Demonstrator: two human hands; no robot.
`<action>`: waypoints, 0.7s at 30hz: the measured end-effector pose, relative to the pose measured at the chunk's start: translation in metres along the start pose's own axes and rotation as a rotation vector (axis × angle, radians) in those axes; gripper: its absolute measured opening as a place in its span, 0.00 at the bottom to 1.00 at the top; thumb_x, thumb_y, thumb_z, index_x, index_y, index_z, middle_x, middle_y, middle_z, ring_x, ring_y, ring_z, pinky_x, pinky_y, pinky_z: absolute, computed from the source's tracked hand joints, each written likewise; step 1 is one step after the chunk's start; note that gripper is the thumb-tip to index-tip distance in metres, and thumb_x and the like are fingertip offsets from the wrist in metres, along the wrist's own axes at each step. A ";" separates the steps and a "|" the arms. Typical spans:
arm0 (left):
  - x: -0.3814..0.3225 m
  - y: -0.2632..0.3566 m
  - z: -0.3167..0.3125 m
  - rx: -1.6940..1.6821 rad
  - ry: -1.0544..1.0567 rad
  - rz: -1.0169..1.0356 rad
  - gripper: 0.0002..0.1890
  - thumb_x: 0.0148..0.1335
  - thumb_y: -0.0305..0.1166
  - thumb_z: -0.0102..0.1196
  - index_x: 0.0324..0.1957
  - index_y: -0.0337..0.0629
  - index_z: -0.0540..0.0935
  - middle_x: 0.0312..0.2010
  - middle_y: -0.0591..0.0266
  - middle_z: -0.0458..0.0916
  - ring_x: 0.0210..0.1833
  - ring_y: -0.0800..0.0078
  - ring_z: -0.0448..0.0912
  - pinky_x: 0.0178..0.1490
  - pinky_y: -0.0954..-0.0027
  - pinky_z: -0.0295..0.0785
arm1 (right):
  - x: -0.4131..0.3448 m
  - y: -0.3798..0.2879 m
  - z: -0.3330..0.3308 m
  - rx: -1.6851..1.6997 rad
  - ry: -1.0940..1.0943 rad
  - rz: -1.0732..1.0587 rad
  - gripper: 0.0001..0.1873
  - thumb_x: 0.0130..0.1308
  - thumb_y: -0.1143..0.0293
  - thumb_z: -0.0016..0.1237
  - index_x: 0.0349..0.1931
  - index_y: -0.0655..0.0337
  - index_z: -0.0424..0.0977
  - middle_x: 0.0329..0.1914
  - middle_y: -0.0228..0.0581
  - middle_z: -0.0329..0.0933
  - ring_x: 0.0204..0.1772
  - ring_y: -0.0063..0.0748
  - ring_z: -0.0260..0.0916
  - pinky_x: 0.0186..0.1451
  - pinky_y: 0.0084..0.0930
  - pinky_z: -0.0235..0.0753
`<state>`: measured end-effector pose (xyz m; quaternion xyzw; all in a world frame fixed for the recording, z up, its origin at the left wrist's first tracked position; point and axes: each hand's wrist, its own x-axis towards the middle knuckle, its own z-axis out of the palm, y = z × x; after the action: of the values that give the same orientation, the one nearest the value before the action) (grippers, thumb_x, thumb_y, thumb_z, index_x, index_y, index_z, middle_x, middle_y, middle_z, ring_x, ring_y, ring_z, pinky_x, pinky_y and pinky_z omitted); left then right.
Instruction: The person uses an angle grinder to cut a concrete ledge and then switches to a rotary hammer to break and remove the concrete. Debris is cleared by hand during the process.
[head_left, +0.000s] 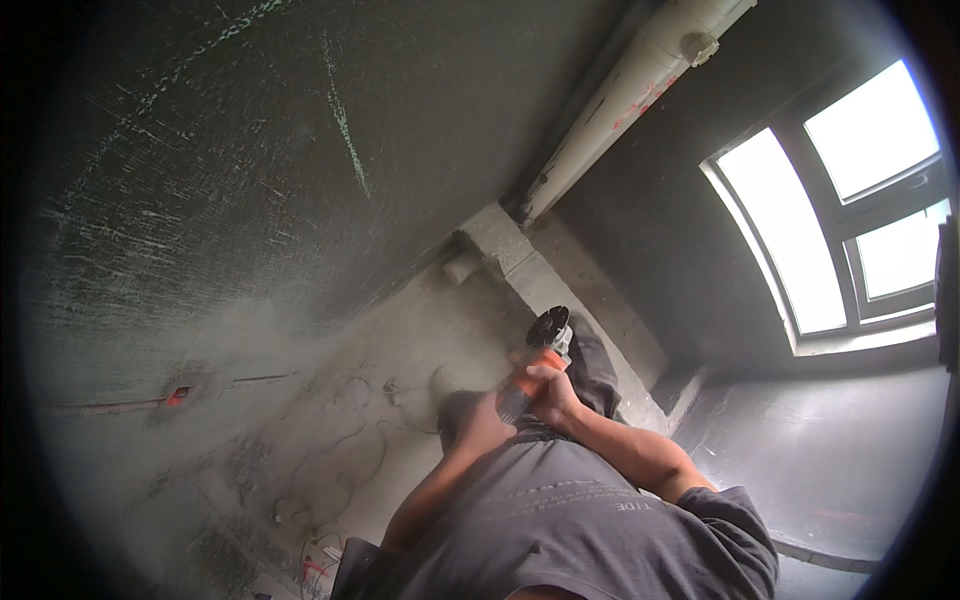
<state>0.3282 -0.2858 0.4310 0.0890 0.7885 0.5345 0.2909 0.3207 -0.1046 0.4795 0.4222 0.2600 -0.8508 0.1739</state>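
An angle grinder (532, 373) with an orange and dark body is held in front of my waist. Its dark cutting disc (548, 327) points up and away from me, clear of the walls. My left hand (481, 429) grips the rear part of the body. Farther forward, my right hand (555, 397) wraps around the orange section, thumb on top. Whether the disc is spinning cannot be told from this one frame.
Dust hangs over the floor (405, 322) to my left. A cord (382, 450) and debris lie there. The dark wall (315, 195) has a groove with a red wall box (178, 396). A large pipe (622, 97) runs down the corner; a window (787, 232) is at right.
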 end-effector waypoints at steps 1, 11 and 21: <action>0.009 0.004 -0.002 -0.019 -0.002 0.002 0.31 0.43 0.36 0.70 0.53 0.37 0.79 0.45 0.40 0.86 0.51 0.42 0.85 0.53 0.51 0.78 | 0.006 -0.008 0.002 -0.038 -0.002 -0.006 0.17 0.61 0.69 0.55 0.50 0.58 0.71 0.48 0.40 0.76 0.56 0.47 0.73 0.67 0.53 0.70; 0.124 0.054 0.004 -0.016 0.019 -0.089 0.31 0.42 0.35 0.69 0.51 0.34 0.77 0.43 0.35 0.85 0.50 0.37 0.83 0.52 0.50 0.77 | 0.084 -0.125 0.013 -0.091 0.037 -0.070 0.20 0.59 0.73 0.55 0.52 0.53 0.68 0.46 0.38 0.74 0.52 0.45 0.73 0.63 0.50 0.73; 0.320 0.146 0.112 -0.047 0.130 -0.379 0.31 0.41 0.33 0.69 0.51 0.32 0.79 0.44 0.36 0.86 0.51 0.40 0.84 0.54 0.52 0.77 | 0.213 -0.334 -0.051 -0.228 0.035 0.140 0.18 0.58 0.68 0.58 0.48 0.57 0.70 0.45 0.43 0.75 0.52 0.49 0.74 0.64 0.51 0.74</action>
<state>0.1046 0.0078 0.4165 -0.1024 0.7955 0.4931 0.3370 0.0566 0.1777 0.3794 0.4314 0.3280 -0.7941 0.2753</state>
